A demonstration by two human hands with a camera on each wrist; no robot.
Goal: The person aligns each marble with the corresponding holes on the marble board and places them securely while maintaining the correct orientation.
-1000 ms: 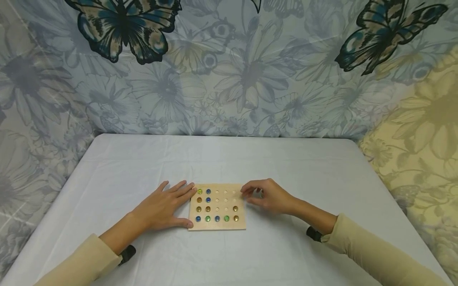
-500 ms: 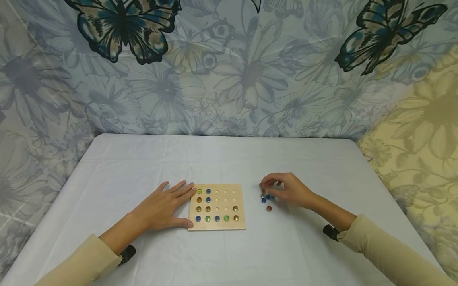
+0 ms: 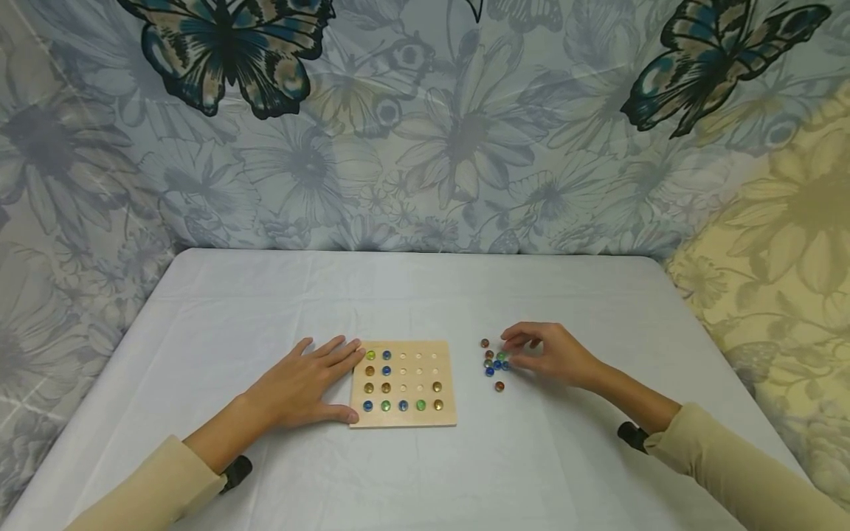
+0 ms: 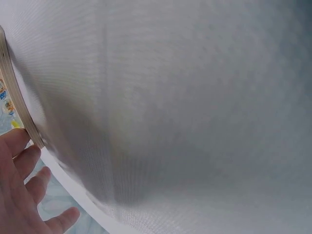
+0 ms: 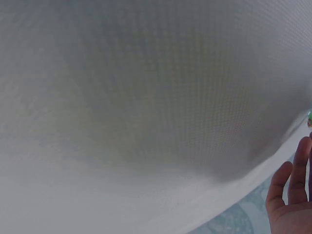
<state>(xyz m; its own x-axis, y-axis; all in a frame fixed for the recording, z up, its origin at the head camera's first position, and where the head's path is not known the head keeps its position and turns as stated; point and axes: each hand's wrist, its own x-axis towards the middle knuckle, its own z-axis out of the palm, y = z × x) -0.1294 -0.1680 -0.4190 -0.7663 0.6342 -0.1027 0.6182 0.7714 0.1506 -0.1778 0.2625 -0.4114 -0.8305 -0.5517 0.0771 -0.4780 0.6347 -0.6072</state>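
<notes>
A light wooden board (image 3: 412, 422) with rows of round hollows lies on the white cloth. Blue, green, yellow and amber glass marbles sit in its two left columns, along its near row and at its right side; the other hollows are bare. My left hand (image 3: 307, 383) lies spread at the board's left side, index fingertip and thumb on its edge. To the right of the board is a loose cluster of marbles (image 3: 489, 372), brown, blue and green. Beside it, my right hand (image 3: 547, 354) has loosely bent fingers, tips right at the green marble (image 3: 501, 355); nothing shows between them.
One reddish-brown marble (image 3: 499, 386) lies on the near side of the cluster, another brown marble (image 3: 485, 343) on the far side. White cloth (image 3: 412, 295) covers the table, and a patterned butterfly and flower fabric (image 3: 425, 147) hangs behind it.
My right hand has moved right, from the board's right edge to the far brown marble, then to the cluster's right side, uncovering the marbles. My left hand and the board stay put.
</notes>
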